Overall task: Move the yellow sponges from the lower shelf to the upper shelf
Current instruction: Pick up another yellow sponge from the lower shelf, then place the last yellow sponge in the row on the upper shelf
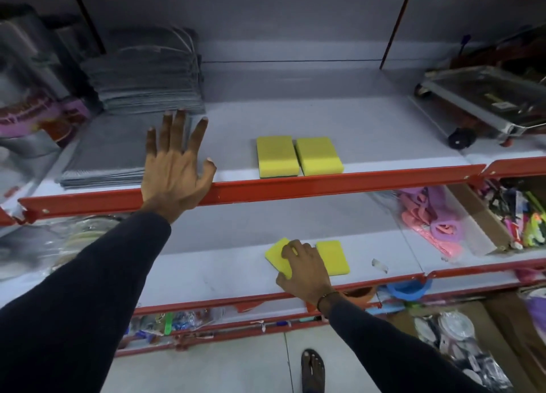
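The right hand (304, 267) is closing over 1 of 2 rectangular yellow foam sponges (277, 256) on the grey lower shelf (206, 277), while the left hand (174, 168), fingers spread and holding nothing, is resting against the red-edged upper shelf (354, 183), where 2 more yellow sponges (298, 156) are lying side by side.
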The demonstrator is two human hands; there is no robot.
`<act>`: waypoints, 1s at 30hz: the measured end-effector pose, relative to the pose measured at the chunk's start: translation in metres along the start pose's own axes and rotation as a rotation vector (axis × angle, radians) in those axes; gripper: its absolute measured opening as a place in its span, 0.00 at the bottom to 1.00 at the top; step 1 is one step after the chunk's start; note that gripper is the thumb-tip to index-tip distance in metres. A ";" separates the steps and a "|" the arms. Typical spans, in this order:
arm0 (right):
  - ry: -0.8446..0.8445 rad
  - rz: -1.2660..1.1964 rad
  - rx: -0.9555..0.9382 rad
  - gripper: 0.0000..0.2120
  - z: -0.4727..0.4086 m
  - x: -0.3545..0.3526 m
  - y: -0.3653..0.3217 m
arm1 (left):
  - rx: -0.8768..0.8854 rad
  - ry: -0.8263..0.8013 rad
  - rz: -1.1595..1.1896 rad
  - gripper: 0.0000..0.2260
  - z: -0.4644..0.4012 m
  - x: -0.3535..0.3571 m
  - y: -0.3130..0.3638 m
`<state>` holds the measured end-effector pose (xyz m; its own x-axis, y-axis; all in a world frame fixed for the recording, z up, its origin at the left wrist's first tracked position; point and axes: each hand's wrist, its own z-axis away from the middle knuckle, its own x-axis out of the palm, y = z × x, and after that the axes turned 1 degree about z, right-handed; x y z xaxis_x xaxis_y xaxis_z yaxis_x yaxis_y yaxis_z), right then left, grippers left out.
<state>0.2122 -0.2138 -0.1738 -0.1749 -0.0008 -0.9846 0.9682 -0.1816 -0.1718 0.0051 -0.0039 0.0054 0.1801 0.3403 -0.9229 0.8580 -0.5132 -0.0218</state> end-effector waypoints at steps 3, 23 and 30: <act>0.440 -0.220 -0.241 0.21 0.023 -0.052 -0.009 | 0.003 -0.001 0.012 0.37 0.002 -0.003 0.001; 1.171 -0.333 0.488 0.08 0.002 -0.136 0.077 | 0.020 -0.014 0.024 0.36 0.005 -0.002 0.001; -0.166 -0.205 0.654 0.35 0.017 -0.004 0.074 | 0.022 0.030 0.039 0.35 0.002 0.006 -0.002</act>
<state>0.2812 -0.2435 -0.1823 -0.4176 -0.0442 -0.9076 0.6158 -0.7483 -0.2469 0.0036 -0.0023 -0.0009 0.2281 0.3432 -0.9112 0.8392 -0.5439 0.0052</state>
